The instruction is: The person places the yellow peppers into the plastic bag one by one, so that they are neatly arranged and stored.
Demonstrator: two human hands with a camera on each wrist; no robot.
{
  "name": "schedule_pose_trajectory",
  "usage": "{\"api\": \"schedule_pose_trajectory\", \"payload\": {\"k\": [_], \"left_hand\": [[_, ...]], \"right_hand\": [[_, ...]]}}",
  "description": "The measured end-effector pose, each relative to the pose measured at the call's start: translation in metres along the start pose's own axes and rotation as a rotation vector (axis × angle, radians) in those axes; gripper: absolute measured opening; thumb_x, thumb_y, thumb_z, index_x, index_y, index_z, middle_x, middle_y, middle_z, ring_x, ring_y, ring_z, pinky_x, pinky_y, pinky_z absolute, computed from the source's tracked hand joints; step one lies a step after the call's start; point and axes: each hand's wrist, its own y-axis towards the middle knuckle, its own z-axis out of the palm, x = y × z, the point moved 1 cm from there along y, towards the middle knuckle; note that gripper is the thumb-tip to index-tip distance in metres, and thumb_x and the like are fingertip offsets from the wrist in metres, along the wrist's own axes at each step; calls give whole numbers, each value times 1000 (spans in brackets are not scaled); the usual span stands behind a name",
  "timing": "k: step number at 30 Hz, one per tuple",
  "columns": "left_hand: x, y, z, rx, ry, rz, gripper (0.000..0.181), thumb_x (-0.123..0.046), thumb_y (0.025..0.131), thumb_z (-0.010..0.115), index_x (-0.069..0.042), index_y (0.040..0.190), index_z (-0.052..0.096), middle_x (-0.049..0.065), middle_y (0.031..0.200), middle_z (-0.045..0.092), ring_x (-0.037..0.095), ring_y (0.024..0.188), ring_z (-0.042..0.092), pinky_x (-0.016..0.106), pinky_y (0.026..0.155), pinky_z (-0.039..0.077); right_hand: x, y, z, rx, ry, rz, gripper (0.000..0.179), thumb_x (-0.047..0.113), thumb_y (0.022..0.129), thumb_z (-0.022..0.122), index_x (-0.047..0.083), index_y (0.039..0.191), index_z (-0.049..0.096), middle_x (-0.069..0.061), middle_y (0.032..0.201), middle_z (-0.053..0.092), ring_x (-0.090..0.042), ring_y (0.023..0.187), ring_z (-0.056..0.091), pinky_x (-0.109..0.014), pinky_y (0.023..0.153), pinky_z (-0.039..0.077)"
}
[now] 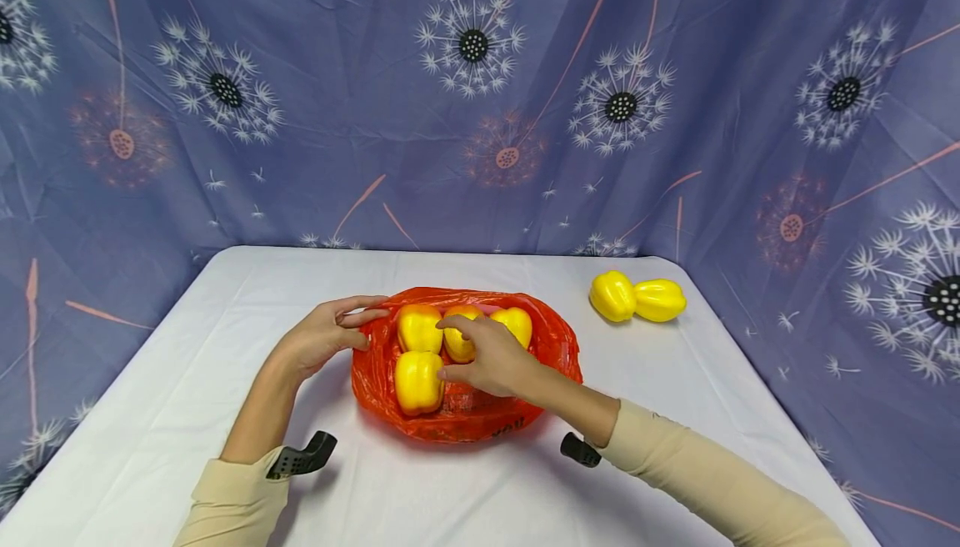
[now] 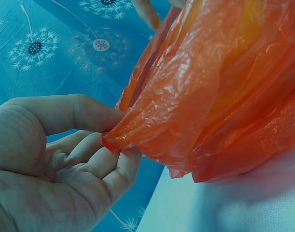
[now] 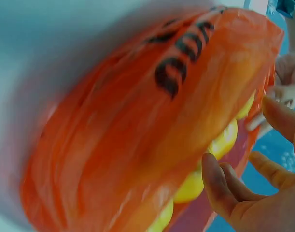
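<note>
Bag [image 1: 450,426], red plastic, is being pinched at its left rim by the left hand [image 1: 324,335], film caught between thumb and fingers. Right hand [image 1: 491,359] is reaching over the bag's mouth, fingers spread; cannot tell whether it is touching the yellow peppers [image 1: 418,382] inside. Bag is lying near the middle of the tabletop [image 1: 150,430]. Left wrist view is showing the pinch, unclear from the head; only the head view is showing two loose peppers [image 1: 613,297] near the tabletop's far-right corner.

Six glossy yellow, blocky bell peppers [image 1: 418,382] are visible: four inside one crinkled red plastic bag [image 1: 457,429], two outside it. There is one white cloth-covered tabletop [image 1: 225,305].
</note>
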Motion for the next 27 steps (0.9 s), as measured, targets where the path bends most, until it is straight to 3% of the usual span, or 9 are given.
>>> {"api": "schedule_pose_trajectory", "payload": {"k": [7, 16, 27], "left_hand": [[-1, 0, 0, 0, -1, -6, 72, 9, 78, 60, 1, 149, 48, 26, 146, 54, 16, 129, 57, 25, 77, 51], [-1, -1, 0, 4, -1, -1, 72, 9, 79, 60, 1, 149, 48, 26, 146, 54, 21, 133, 55, 25, 77, 52], [0, 0, -1, -2, -3, -8, 72, 9, 78, 60, 0, 148, 48, 26, 146, 54, 15, 128, 58, 24, 78, 52]], "right_hand": [[-13, -7, -23, -82, 45, 38, 66, 31, 83, 84, 19, 142, 57, -12, 131, 65, -36, 114, 62, -48, 93, 51], [-30, -20, -45, -155, 9, 61, 65, 34, 81, 85, 21, 139, 59, -11, 127, 67, -35, 109, 64, -47, 89, 52], [-51, -33, -71, -216, -33, 146, 67, 32, 82, 83, 21, 143, 56, -16, 126, 66, -35, 110, 62, -48, 88, 52]]}}
